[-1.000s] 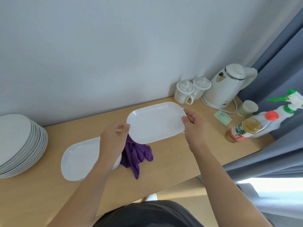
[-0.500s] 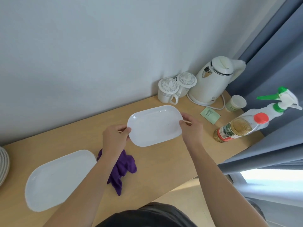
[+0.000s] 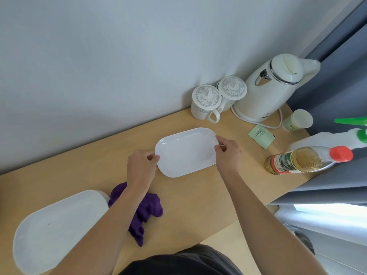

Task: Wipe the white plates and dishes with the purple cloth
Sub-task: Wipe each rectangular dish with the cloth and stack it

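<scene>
A white rectangular dish point(image 3: 185, 151) with rounded corners is low over the wooden table, in the middle of the view. My left hand point(image 3: 142, 167) grips its left end and my right hand point(image 3: 228, 153) grips its right end. The purple cloth point(image 3: 148, 211) lies crumpled on the table below my left forearm, which hides part of it. A second, larger white dish point(image 3: 53, 229) rests on the table at the lower left, beside the cloth.
Two lidded white mugs point(image 3: 206, 103) and a white kettle point(image 3: 272, 88) stand against the wall at the back right. A paper cup point(image 3: 297, 121), a green sachet point(image 3: 261, 135), an oil bottle point(image 3: 305, 159) and a spray bottle point(image 3: 337, 137) sit near the table's right edge.
The view has swung right, so the plate stack at the left has left the frame. Both hands have lowered the dish toward the table, further right of the cloth.
</scene>
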A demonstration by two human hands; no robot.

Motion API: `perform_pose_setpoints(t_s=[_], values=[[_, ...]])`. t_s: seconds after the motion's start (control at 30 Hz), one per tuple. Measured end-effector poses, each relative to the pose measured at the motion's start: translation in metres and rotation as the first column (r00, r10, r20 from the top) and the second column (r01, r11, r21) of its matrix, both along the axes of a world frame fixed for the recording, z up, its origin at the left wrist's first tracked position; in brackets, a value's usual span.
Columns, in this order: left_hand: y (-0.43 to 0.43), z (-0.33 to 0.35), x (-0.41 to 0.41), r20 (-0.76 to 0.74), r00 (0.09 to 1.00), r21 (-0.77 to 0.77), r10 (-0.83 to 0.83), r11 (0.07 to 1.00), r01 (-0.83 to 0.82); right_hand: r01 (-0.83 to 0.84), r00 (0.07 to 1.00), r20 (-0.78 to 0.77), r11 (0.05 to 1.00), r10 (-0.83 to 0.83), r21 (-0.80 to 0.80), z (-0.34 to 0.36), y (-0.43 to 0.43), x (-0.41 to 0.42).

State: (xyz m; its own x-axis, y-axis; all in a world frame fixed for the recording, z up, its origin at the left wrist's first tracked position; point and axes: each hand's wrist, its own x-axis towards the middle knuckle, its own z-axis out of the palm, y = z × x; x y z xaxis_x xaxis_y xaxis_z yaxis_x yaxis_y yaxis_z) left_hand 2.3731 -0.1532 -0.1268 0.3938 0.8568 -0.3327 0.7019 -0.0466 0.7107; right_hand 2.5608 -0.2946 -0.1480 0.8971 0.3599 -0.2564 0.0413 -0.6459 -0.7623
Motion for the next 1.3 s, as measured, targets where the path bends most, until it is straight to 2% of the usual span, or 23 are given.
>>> perform_pose_setpoints(t_s=[0.2,0.33,0.47,0.53,0.63,0.67,0.77,0.87,0.97,1.03,1.07,1.17,1.23,1.3], values=[[-0.001,-0.003,0.004,-0.004,0.999,0.006,-0.034,0.999,0.034,0.022,0.998,0.065,1.000,-0.021,-0.016,-0.011,-0.004,-0.001],[-0.002,-0.007,0.006,-0.005,0.998,0.030,-0.055,0.998,0.056,0.021,0.998,0.056,1.000,-0.020,-0.014,-0.011,-0.004,0.003],[0.003,-0.010,-0.001,-0.033,0.996,0.066,-0.085,0.994,0.087,-0.037,0.996,0.077,0.999,0.040,-0.040,-0.006,-0.004,0.004],[0.008,-0.007,-0.010,-0.088,0.990,0.094,-0.108,0.989,0.116,-0.067,0.987,0.143,0.997,0.073,-0.047,-0.002,-0.002,-0.005],[0.014,0.002,-0.028,-0.160,0.975,0.146,-0.155,0.973,0.179,-0.170,0.952,0.267,0.984,0.152,0.045,0.012,0.004,-0.034],[0.015,0.005,-0.036,-0.176,0.971,0.164,-0.161,0.968,0.191,-0.223,0.945,0.263,0.971,0.194,0.084,0.018,0.006,-0.047],[0.019,0.013,-0.060,-0.152,0.980,0.181,-0.126,0.972,0.152,-0.443,0.896,0.127,0.874,0.425,0.201,0.031,0.015,-0.093],[0.019,0.023,-0.084,-0.092,0.993,0.184,-0.076,0.979,0.091,-0.696,0.709,0.051,0.685,0.703,0.216,0.029,0.022,-0.139],[0.015,0.032,-0.105,-0.094,0.991,0.207,-0.094,0.972,0.112,-0.828,0.559,0.005,0.558,0.829,0.061,0.016,0.027,-0.173],[0.011,0.038,-0.115,-0.076,0.991,0.205,-0.108,0.971,0.122,-0.850,0.523,-0.031,0.518,0.852,-0.100,0.004,0.027,-0.187],[0.009,0.040,-0.118,-0.064,0.992,0.195,-0.113,0.973,0.123,-0.841,0.535,-0.052,0.527,0.843,-0.120,0.000,0.026,-0.190],[0.003,0.046,-0.123,-0.017,0.992,0.103,-0.125,0.987,0.126,-0.769,0.638,-0.095,0.639,0.764,-0.017,0.000,0.021,-0.189],[-0.001,0.047,-0.124,0.028,0.988,0.016,-0.149,0.989,0.149,-0.662,0.733,-0.128,0.743,0.669,0.093,0.010,0.016,-0.184],[-0.003,0.048,-0.123,0.042,0.969,-0.084,-0.243,0.966,0.245,-0.517,0.817,-0.172,0.831,0.551,0.208,0.021,0.011,-0.178]])
